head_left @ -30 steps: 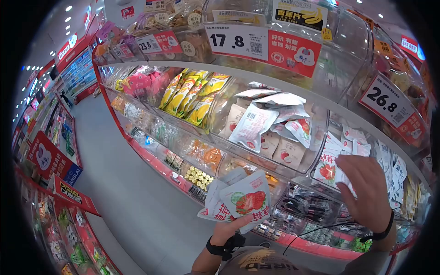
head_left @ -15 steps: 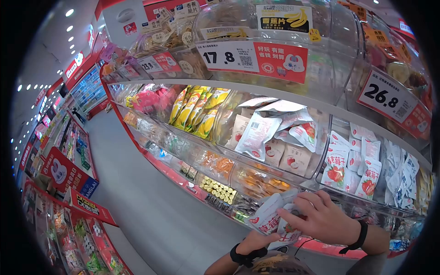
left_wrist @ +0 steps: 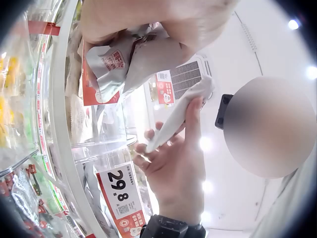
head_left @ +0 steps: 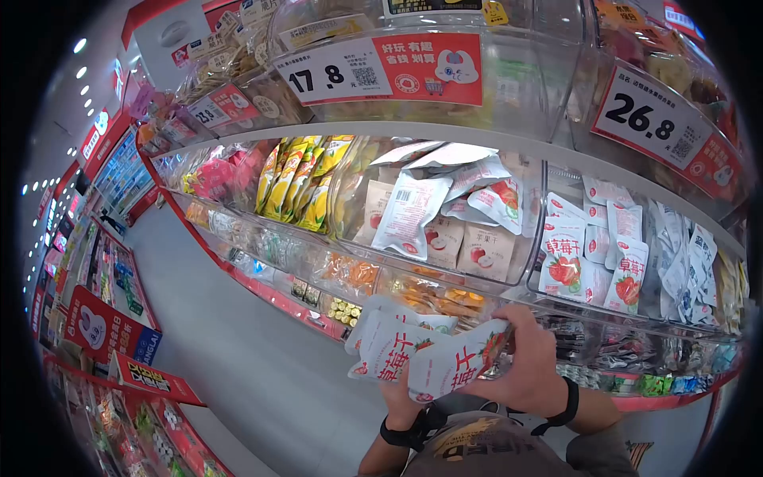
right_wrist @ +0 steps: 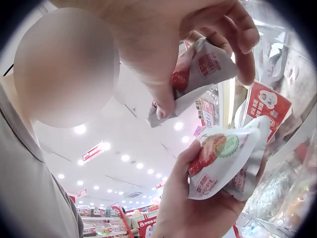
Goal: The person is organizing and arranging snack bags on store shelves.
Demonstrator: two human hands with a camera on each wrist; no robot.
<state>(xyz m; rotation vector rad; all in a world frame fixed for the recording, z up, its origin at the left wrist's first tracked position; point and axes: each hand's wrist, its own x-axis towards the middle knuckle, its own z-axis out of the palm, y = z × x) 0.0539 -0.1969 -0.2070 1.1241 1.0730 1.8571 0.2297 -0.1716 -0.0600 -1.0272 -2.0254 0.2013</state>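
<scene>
My left hand (head_left: 403, 405) grips a small stack of white dried-strawberry pouches (head_left: 380, 346) by their lower edge, in front of the shelves. In the right wrist view the front pouch (right_wrist: 218, 158) shows red strawberries and a green round mark, with the left thumb pressed along its side. Another dried-strawberry pouch (head_left: 449, 366) is pinched by my right hand (head_left: 531, 366), thumb below and fingers at the top edge. It overlaps the left hand's stack in the head view. Seen from the left wrist, this pouch (left_wrist: 181, 116) stands nearly edge-on above the right palm.
A bin of similar strawberry pouches (head_left: 564, 262) lies to the right, beside blue-and-white packs (head_left: 699, 270). White and beige pouches (head_left: 413, 215) fill the middle bin; yellow packs (head_left: 298, 183) are left of it. Price cards (head_left: 342, 71) hang above. An aisle floor (head_left: 214, 318) runs at left.
My right hand has come from the strawberry bin at right to beside the left hand, where it now holds a pouch. The left hand keeps its stack, and the head view has shifted.
</scene>
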